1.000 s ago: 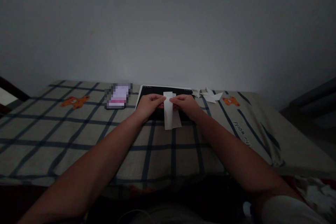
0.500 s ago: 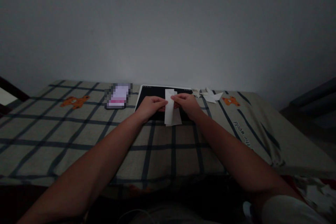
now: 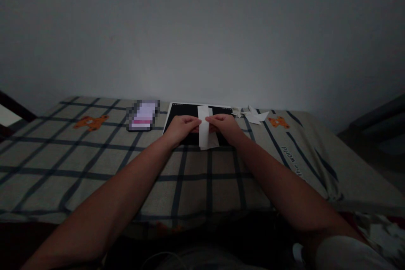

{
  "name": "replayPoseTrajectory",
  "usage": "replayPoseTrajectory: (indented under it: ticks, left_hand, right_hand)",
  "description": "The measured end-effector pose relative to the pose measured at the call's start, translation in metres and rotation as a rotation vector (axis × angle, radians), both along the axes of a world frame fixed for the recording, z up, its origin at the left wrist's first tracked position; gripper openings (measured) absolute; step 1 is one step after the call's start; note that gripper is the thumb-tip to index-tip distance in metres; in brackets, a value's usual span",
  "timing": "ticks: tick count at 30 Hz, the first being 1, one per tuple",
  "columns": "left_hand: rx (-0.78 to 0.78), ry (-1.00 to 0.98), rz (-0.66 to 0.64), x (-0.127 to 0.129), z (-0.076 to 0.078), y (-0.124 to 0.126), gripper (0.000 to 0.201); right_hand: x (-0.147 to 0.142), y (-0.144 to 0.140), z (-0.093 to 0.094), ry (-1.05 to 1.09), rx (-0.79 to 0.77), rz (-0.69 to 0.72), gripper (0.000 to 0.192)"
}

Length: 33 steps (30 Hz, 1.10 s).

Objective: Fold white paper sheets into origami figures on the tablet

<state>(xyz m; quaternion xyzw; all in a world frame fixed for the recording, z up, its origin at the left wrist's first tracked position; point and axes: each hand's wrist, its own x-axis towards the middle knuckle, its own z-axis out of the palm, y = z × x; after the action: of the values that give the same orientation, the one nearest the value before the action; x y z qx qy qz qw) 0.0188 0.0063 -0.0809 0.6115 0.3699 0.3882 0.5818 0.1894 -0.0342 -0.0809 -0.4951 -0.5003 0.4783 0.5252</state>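
Note:
A white sheet of paper (image 3: 204,137), folded lengthwise into a narrow strip, is held up between my two hands. Its left edge is pinched by my left hand (image 3: 182,128), thumb on the near face. My right hand (image 3: 225,125) grips the other side at about the same height, fingers closed. Behind the strip a second, slanted layer of the paper shows at the lower right. Under the hands lies a black, flat board or pad (image 3: 179,112) with a white border; its middle is hidden by hands and paper.
A phone (image 3: 142,116) with a lit, blurred screen lies to the left. Right of the black pad are a folded paper pinwheel shape (image 3: 255,115) and a crumpled pale scrap (image 3: 236,112). A checked cloth (image 3: 152,194) covers the table, which meets a grey wall (image 3: 202,38).
The folded paper has tilted slightly, its top leaning a bit to the left and higher. Both hands keep their pinch in nearly the same place.

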Motion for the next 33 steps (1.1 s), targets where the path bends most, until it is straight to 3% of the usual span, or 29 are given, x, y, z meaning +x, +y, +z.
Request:
replayPoseTrajectory:
  ticks: [5, 12, 20, 28, 33]
  left_hand:
    - [0.0, -0.013, 0.002, -0.0005, -0.0014, 0.0019, 0.022]
    - [-0.021, -0.05, -0.007, 0.0006, -0.0024, 0.0018, 0.022]
    - [-0.067, 0.026, -0.059, 0.0004, -0.0016, -0.0022, 0.022]
    - [-0.004, 0.009, 0.02, -0.0006, -0.0005, 0.0001, 0.023]
    - [-0.044, -0.003, 0.005, -0.0006, 0.0003, -0.0014, 0.026]
  right_hand:
    - [0.0007, -0.0012, 0.0011, -0.005, -0.028, 0.026, 0.028]
    - [0.0028, 0.0034, -0.0038, -0.154, 0.052, -0.062, 0.028]
    - [0.0028, 0.0034, -0.0029, -0.153, 0.11, -0.162, 0.028]
    - [0.0029, 0.003, -0.0032, -0.068, 0.009, 0.004, 0.03]
    - [0.0024, 0.0027, -0.0032, -0.108, 0.034, -0.069, 0.027]
